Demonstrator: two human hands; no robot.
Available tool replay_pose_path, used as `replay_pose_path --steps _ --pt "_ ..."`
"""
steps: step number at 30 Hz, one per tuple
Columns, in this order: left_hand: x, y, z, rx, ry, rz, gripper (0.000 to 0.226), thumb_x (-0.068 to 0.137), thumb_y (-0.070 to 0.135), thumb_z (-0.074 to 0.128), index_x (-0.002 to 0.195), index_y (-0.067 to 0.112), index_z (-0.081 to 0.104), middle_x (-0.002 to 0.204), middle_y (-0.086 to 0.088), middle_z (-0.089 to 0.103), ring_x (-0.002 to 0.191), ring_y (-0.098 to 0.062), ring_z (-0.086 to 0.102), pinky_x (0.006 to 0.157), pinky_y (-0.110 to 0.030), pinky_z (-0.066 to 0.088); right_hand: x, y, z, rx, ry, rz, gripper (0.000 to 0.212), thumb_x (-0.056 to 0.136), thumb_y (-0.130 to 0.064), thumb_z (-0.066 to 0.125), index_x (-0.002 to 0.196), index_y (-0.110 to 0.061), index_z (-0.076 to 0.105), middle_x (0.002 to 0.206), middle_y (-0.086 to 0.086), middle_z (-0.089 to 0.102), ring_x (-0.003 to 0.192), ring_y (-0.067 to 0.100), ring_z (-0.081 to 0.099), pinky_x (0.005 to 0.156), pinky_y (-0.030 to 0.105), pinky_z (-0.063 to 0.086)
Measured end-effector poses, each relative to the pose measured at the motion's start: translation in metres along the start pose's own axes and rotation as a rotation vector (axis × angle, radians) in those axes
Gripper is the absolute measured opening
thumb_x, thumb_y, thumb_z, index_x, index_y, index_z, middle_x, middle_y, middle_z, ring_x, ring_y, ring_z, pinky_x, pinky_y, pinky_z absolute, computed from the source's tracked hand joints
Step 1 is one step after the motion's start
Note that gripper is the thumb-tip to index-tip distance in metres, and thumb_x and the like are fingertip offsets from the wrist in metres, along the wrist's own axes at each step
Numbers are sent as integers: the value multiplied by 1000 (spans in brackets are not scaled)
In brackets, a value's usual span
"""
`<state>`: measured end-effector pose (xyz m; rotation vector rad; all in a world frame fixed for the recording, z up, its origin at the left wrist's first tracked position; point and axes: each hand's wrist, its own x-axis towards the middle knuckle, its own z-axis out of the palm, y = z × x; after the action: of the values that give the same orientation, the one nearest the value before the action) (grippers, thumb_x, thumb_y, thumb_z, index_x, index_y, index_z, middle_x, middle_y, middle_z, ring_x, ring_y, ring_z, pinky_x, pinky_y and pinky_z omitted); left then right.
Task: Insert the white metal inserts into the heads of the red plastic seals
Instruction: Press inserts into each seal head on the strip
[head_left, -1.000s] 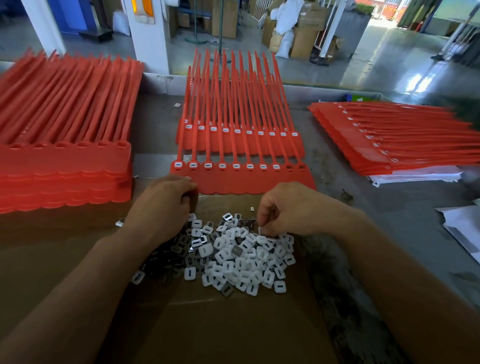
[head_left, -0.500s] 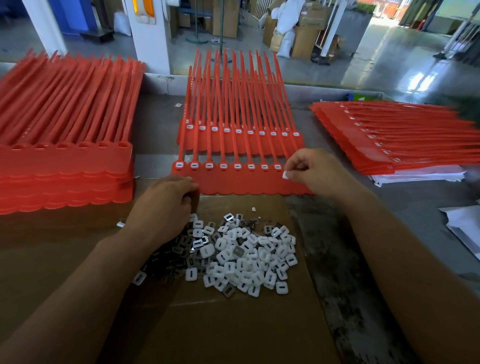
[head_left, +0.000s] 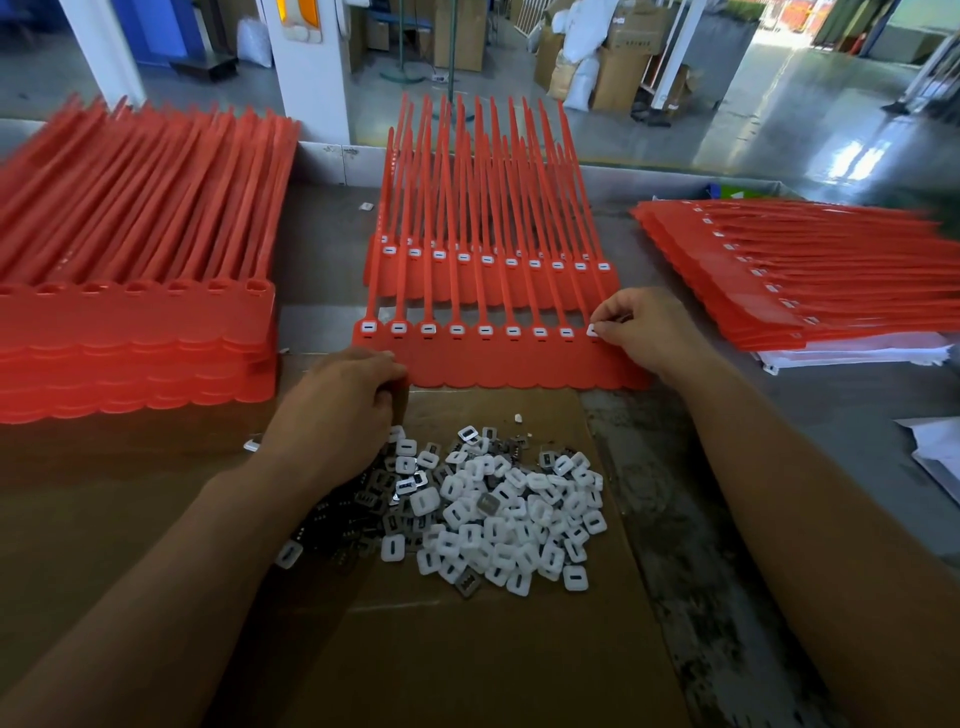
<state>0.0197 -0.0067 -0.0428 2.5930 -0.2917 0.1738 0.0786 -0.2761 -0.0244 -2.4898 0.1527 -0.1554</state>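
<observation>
Two hands meet the near red seal strip (head_left: 519, 366): the right hand (head_left: 649, 332) pinches a white insert (head_left: 592, 329) at its rightmost head; the left hand (head_left: 337, 410) closes its grip on the near-left edge.

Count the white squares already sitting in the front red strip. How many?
8 seated inserts run along the front seal strip, from its left end to the right hand, whose fingers pinch a ninth insert. Another may hide beneath that hand.
</observation>
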Motion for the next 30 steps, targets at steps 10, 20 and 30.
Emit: replay_pose_path --steps 10,20,30 --pt "0 0 0 16 -5 10 37 87 2 47 121 11 60 133 -4 52 124 -19 44 105 -30 29 9 -3 -2 -64 -27 23 11 77 -6 71 75 -16 65 70 -11 55 69 1 49 59 16 37" --pt "0 -1 1 22 0 19 37 87 2 46 120 11 60 134 -3 51 124 -18 43 103 -27 28 16 -9 -3 102 -17 205 29 65 3 75 63 -19 57 91 9 66 96 23 61 90 37 49" --pt "1 -1 1 13 2 16 37 86 1 47 120 11 61 132 -3 52 123 -18 44 103 -26 28 0 -1 -2 160 -27 97 16 78 -9 71 86 -17 61 88 -2 59 87 12 54 72 22 38"
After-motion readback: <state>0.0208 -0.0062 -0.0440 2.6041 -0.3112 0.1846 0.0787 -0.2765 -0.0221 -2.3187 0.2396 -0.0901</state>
